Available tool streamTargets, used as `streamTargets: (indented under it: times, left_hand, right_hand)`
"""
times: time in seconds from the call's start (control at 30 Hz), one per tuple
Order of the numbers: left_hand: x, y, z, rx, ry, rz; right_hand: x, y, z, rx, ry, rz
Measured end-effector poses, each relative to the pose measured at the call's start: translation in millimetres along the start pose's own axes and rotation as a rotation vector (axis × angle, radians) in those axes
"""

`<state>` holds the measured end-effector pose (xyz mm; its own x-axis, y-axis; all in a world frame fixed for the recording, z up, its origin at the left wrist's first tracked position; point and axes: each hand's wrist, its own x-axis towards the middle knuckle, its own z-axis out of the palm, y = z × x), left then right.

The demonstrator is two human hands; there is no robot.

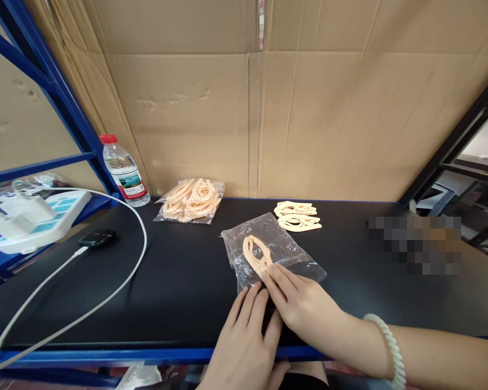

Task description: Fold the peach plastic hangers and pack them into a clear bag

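Observation:
A pale beige plastic folding hanger [252, 252], folded into a narrow loop, lies at the clear plastic bag [296, 254] on the black tabletop. Whether it is inside the bag or on top, I cannot tell. My right hand [309, 300] is closed, pinching the hanger's near end between thumb and fingers. At the bag's near edge, my left hand [246, 336] has its fingers together, gripping the film; their exact hold is partly hidden. Behind the bag, several similar loose hangers [296, 215] lie in a small group. Further left sits a filled bag of hangers [191, 200].
A water bottle [126, 173] with a red cap stands at the back left. A white cable [142, 238] loops across the table from a small black device [97, 237]. A power strip [44, 222] lies at far left. Cardboard [195, 119] walls the back.

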<state>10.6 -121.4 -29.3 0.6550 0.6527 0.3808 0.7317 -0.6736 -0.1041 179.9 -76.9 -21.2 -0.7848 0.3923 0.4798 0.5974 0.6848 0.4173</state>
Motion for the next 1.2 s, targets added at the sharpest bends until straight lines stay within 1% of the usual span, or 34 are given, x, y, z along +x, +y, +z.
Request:
streamTargets:
  times: [0.07, 0.13, 0.23, 0.3, 0.4, 0.5, 0.53, 0.6, 0.67, 0.73, 0.83, 0.93, 1.07, 1.2]
  left_hand:
    - [-0.4, -0.2, 0.2, -0.006, -0.011, -0.003]
    - [-0.4, 0.1, 0.8, -0.003, -0.016, 0.006]
    - [-1.3, 0.8, 1.9, 0.016, -0.005, 0.022]
    - [-3.0, 0.1, 0.5, 0.022, 0.012, 0.038]
    - [-6.5, -5.2, -9.9, -0.026, 0.069, 0.074]
    - [-9.3, -16.0, -27.7, -0.161, 0.186, 0.080]
    - [-9.7, -20.2, -33.1, -0.200, 0.218, 0.050]
    - [-9.8, -28.1, -39.7, -0.221, 0.251, -0.054]
    - [-8.5, -34.3, -39.1, -0.214, 0.230, -0.182]
    - [-5.9, -38.4, -33.1, -0.222, 0.179, -0.304]
    - [-0.6, -42.8, -23.3, -0.281, 0.074, -0.413]
    - [3.5, -47.5, -21.2, -0.363, -0.005, -0.449]
    - [4.2, -50.9, -25.9, -0.440, -0.041, -0.461]
    - [2.9, -50.3, -25.2, -0.433, -0.077, -0.485]
  right_hand:
    - [4.5, 4.1, 2.9, 0.076, -0.078, 0.017]
    - [10.2, 9.5, 3.6, 0.159, -0.152, 0.002]
    - [17.8, 16.1, 0.7, 0.272, -0.220, -0.031]
    - [21.7, 18.7, -2.7, 0.335, -0.261, -0.021]
    - [25.9, 21.9, -8.1, 0.419, -0.316, 0.010]
    - [26.9, 25.8, -12.7, 0.473, -0.353, 0.007]
    - [26.1, 27.2, -14.1, 0.481, -0.361, 0.005]
    - [22.8, 30.0, -16.8, 0.483, -0.373, 0.020]
    - [18.2, 31.9, -19.4, 0.471, -0.379, 0.044]
    - [13.7, 32.7, -21.6, 0.464, -0.385, 0.050]
    - [9.3, 32.5, -22.9, 0.471, -0.364, 0.050]
    - [8.3, 32.7, -21.8, 0.492, -0.336, 0.090]
    - [9.2, 35.5, -19.4, 0.545, -0.365, 0.154]
    - [8.9, 37.5, -16.7, 0.571, -0.356, 0.163]
